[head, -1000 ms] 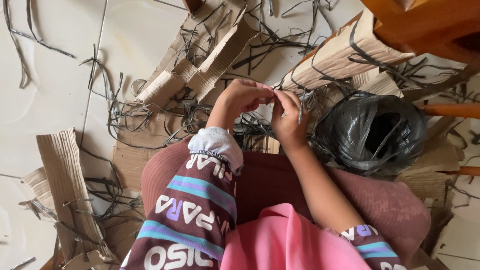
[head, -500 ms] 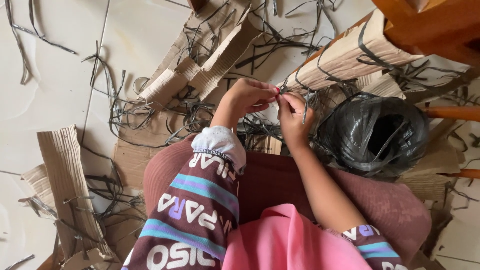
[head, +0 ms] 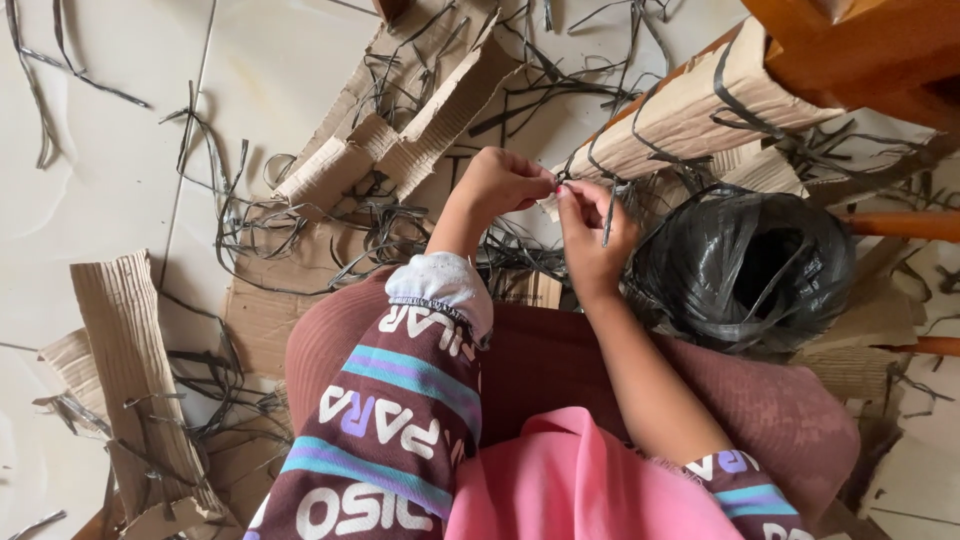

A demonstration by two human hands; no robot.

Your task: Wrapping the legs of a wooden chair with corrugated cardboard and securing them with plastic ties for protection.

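My left hand (head: 500, 185) and my right hand (head: 592, 232) meet in front of me, fingertips pinched together on a thin dark strip (head: 606, 218) that hangs down from between them. Just beyond the fingers lies a bundle of corrugated cardboard pieces (head: 690, 110) wrapped with dark strips. A black plastic bag (head: 745, 265), mouth open, sits right of my right hand. My knees in reddish-brown cloth (head: 540, 350) are below the hands.
Cardboard pieces (head: 400, 135) and loose dark strips (head: 240, 225) litter the pale tiled floor (head: 110, 170). A ribbed cardboard sheet (head: 135, 360) lies at the lower left. Orange wooden furniture (head: 860, 50) stands at the upper right, with a rung (head: 900, 222) beside the bag.
Both hands stay pinched on the strip and have shifted only slightly; the fingers have worked the strip a little.
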